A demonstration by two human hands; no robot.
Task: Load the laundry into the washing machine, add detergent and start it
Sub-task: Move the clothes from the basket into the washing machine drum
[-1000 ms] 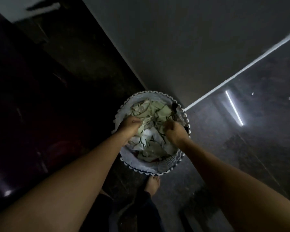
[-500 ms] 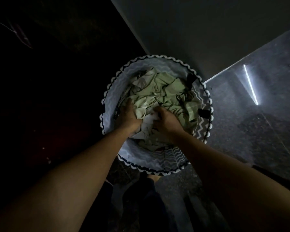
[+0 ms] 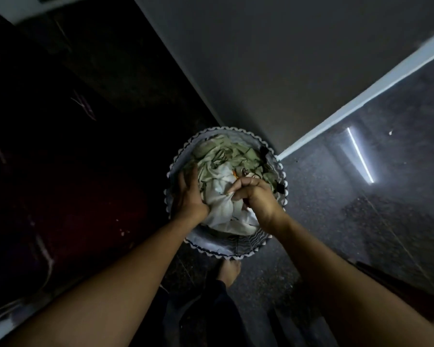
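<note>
Pale-green and white laundry (image 3: 221,171), zigzag-striped basket (image 3: 246,244)

A home: a laundry basket (image 3: 206,242) of clothes (image 3: 223,151) stands on polished floor (image 3: 336,209) by a bare foot (image 3: 229,270).

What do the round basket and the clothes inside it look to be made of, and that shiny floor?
The round scallop-rimmed basket looks like soft matte fabric: a printed zigzag wall and wavy trimmed rim. The white cloth and pale green cloth seem thin woven textile, crumpled into soft folds. The dark speckled floor is probably polished stone or tile: it mirrors a light strip.
</note>
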